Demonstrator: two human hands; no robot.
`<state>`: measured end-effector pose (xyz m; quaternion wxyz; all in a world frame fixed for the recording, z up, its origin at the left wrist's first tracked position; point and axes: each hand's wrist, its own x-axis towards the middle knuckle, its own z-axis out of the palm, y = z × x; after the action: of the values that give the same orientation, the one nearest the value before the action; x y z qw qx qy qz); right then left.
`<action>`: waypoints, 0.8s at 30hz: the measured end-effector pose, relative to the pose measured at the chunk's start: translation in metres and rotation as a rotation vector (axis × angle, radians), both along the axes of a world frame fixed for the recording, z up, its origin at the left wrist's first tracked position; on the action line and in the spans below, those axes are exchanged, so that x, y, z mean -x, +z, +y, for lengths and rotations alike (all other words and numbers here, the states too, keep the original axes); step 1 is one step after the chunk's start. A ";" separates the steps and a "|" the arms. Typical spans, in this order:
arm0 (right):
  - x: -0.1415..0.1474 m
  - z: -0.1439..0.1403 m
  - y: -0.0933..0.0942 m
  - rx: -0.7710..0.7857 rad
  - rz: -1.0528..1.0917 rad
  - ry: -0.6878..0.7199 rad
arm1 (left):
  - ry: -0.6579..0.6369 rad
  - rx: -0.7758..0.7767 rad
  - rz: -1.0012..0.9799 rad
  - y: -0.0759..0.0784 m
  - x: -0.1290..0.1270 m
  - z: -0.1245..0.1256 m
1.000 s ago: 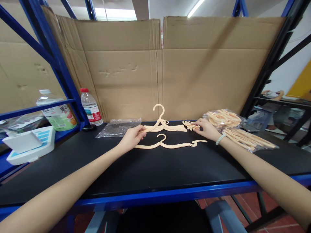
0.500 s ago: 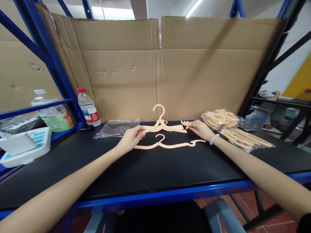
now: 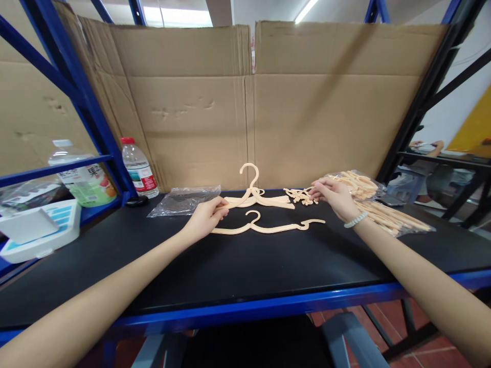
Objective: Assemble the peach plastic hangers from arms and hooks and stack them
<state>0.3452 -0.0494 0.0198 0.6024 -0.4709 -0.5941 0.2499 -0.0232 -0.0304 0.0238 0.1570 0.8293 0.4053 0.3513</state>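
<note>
My left hand (image 3: pixel 207 217) is closed around the left end of a beige clothes hanger piece (image 3: pixel 250 176), its hook raised. Behind and under it lie more beige hanger pieces (image 3: pixel 282 203). Closer to me a flat beige hanger (image 3: pixel 268 230) rests on the black tabletop, with a small hooked piece (image 3: pixel 312 223) at its right end. My right hand (image 3: pixel 333 195), wearing a beaded bracelet, has its fingertips together at the right edge of a small pile of beige connector pieces (image 3: pixel 301 196). Whatever is between those fingertips is too small to make out.
Bags of beige parts (image 3: pixel 395 216) lie right of my right hand. An empty clear plastic bag (image 3: pixel 184 201) is on the left, near a red-capped bottle (image 3: pixel 140 168). Cardboard (image 3: pixel 337 112) walls off the back. A blue edge (image 3: pixel 245 309) runs along the front.
My right hand has moved right and slightly up, uncovering the pile of small connector pieces. The left hand keeps its hold on the hanger piece in nearly the same place.
</note>
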 end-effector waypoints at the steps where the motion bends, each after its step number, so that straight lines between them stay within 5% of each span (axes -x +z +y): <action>1: 0.004 -0.002 0.000 0.044 0.086 0.048 | 0.002 0.002 0.009 -0.001 0.000 0.000; 12: 0.023 -0.011 -0.005 0.311 0.386 0.286 | -0.011 -0.042 0.054 -0.011 -0.004 -0.002; 24: 0.024 -0.009 -0.010 0.410 0.265 0.349 | 0.046 -0.080 0.059 -0.014 -0.004 -0.002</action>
<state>0.3209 -0.0585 0.0100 0.5150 -0.4369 -0.5193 0.5236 -0.0196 -0.0321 0.0099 0.1036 0.8354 0.4143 0.3460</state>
